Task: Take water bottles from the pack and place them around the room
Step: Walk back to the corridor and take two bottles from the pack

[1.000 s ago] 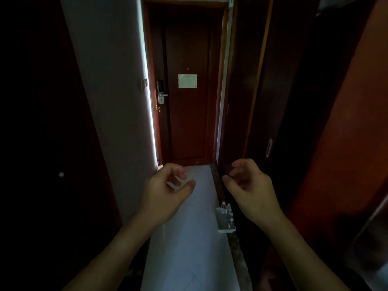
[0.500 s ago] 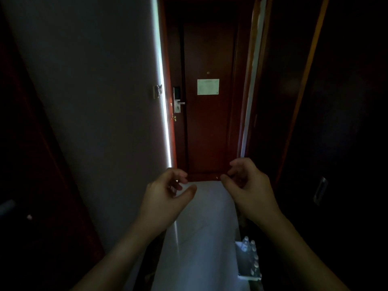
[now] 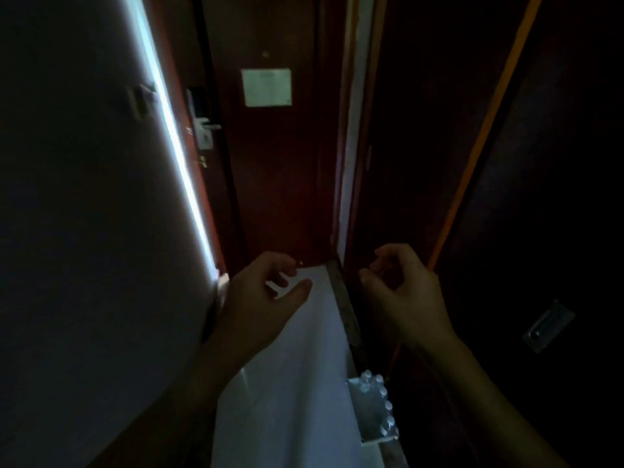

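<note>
**Both hands empty above the floor, bottle pack low at the right**

The pack of water bottles (image 3: pixel 373 412) sits on the pale floor (image 3: pixel 287 400) against the dark stone strip (image 3: pixel 344 315) that runs along the right side of the corridor. Its long axis follows the corridor, from the near end at the bottom of the view toward the door (image 3: pixel 277 170). The bottles stand upright, their rounded caps showing in a row along the pack's right edge and at its far end. A pale, flat sheet of wrap covers the left part of the top.

The left hand (image 3: pixel 260 298) hangs over the floor with fingers loosely curled and the thumb out to the right; it holds nothing. The right hand (image 3: pixel 405 298) is at the same height over the dark strip and the wooden panel beside it, fingers loosely curled, also empty. The pack lies below and nearer than both hands, under the right forearm's inner side, apart from either hand.

At the corridor's end, the dark red door carries a pale notice (image 3: pixel 266 87) and a lever handle with lock plate (image 3: pixel 204 130). A bright strip of light (image 3: pixel 175 140) runs down the edge of the left wall.
</note>
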`<action>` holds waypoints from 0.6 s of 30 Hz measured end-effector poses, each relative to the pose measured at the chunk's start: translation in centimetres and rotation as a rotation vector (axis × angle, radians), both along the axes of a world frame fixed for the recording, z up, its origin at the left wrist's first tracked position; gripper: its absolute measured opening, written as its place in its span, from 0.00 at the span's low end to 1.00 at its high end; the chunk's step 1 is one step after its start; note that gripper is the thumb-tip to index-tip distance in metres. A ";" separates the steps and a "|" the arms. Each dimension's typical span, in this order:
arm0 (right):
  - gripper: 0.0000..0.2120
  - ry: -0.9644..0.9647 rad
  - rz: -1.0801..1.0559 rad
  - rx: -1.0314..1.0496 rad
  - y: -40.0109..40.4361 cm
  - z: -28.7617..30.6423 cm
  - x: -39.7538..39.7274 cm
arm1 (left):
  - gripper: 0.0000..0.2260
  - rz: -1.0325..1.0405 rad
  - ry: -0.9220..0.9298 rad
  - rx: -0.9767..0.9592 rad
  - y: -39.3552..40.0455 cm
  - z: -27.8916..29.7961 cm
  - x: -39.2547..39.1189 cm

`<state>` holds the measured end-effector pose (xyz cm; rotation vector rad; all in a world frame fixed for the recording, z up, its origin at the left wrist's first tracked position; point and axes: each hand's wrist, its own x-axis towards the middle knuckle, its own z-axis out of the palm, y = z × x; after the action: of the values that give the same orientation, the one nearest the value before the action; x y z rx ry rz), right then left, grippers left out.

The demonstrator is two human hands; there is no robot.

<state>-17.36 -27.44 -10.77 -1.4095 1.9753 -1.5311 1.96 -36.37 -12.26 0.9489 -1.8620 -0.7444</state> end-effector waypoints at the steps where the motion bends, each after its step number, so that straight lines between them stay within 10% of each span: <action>1: 0.13 -0.010 -0.030 0.004 -1.3 -0.5 -0.9 | 0.12 -0.035 -0.022 0.003 -1.8 -0.5 -1.2; 18: 0.11 -0.304 -0.397 0.207 -13.3 -21.7 -21.7 | 0.13 -0.357 -0.396 0.288 -17.9 -20.8 -24.3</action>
<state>-39.09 -40.72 -32.45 -0.6833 2.2228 -1.5249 -22.38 -54.24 -33.07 1.0090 -2.3533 -1.1263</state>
